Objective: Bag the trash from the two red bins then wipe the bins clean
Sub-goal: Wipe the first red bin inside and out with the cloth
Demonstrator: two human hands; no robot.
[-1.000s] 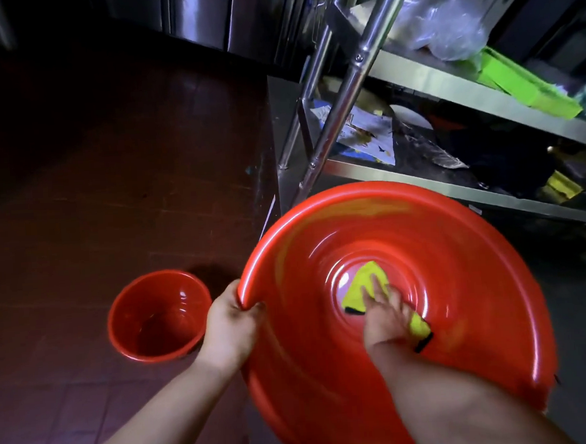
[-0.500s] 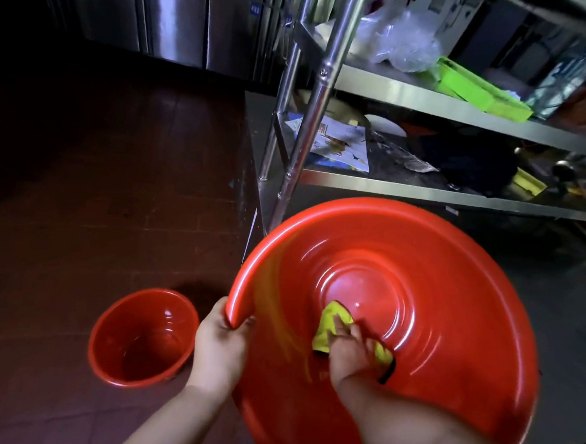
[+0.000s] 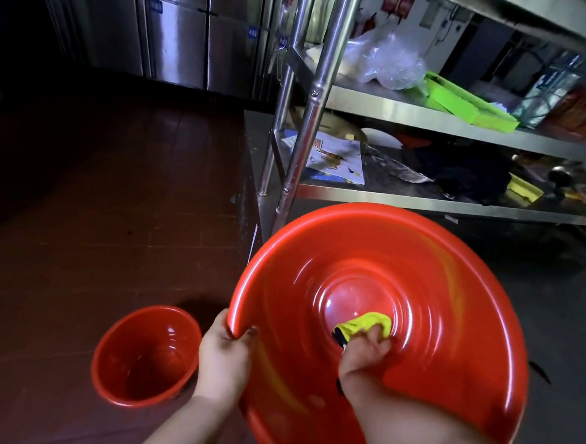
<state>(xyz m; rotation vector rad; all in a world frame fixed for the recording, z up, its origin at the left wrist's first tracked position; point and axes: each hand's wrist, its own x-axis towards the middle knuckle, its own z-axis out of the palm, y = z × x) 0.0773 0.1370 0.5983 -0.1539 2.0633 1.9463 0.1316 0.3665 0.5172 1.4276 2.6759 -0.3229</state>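
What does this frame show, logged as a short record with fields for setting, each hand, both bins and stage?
setting: dark tiled floor beside a steel shelf rack
left hand: grips the rim of the large red plastic bin, tilted toward the camera
right hand: presses a yellow cleaning cloth inside that bin
small red plastic bin: upright on the floor, no trash visible
stage: wiping the large bin

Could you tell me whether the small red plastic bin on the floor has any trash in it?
No, the small red plastic bin standing on the dark tiled floor shows only its bare, glossy inside.
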